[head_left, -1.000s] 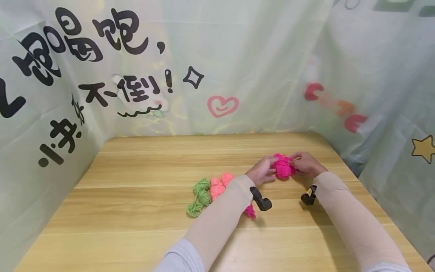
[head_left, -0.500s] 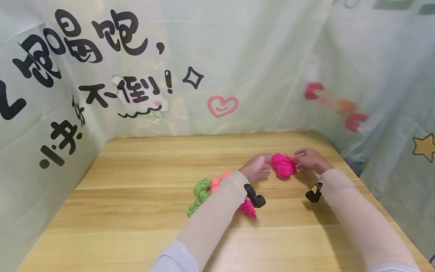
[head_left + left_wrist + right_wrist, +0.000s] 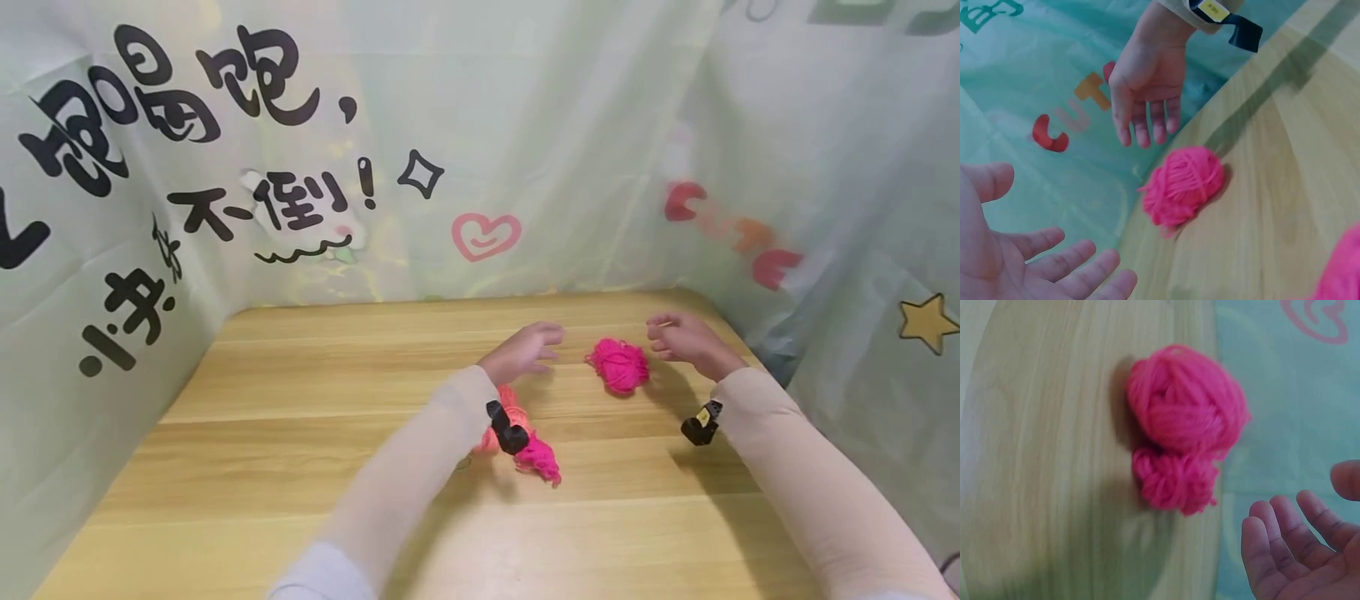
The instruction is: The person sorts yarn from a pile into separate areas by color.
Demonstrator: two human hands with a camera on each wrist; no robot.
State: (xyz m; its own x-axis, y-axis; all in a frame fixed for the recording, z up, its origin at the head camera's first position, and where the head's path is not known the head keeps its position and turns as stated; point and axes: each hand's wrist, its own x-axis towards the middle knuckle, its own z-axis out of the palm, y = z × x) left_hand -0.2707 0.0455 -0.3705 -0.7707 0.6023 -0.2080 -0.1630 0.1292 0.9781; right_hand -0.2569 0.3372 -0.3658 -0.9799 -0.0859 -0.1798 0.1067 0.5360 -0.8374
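Note:
A hot pink ball of yarn [image 3: 619, 366] lies on the wooden table between my two hands, touched by neither. My left hand [image 3: 522, 352] hovers to its left, fingers apart and holding nothing. To its right, my right hand [image 3: 692, 340] is raised with loosely bent fingers, also without anything in it. In the right wrist view the pink yarn [image 3: 1188, 403] shows a rounded ball with a smaller bunched clump [image 3: 1175, 481] beside it. The left wrist view shows both palms, with the right hand [image 3: 1150, 84] above the yarn [image 3: 1183, 184].
Coral yarn [image 3: 512, 408] and a second hot pink piece of yarn [image 3: 538, 458] lie beneath my left wrist, partly hidden by it. My left forearm covers nearly all of the green yarn. A printed curtain [image 3: 585, 167] hangs behind the table [image 3: 300, 400].
Both hands have let go of the pink yarn ball and drawn apart, the left hand moving left and the right slightly right. The left forearm now covers the green yarn.

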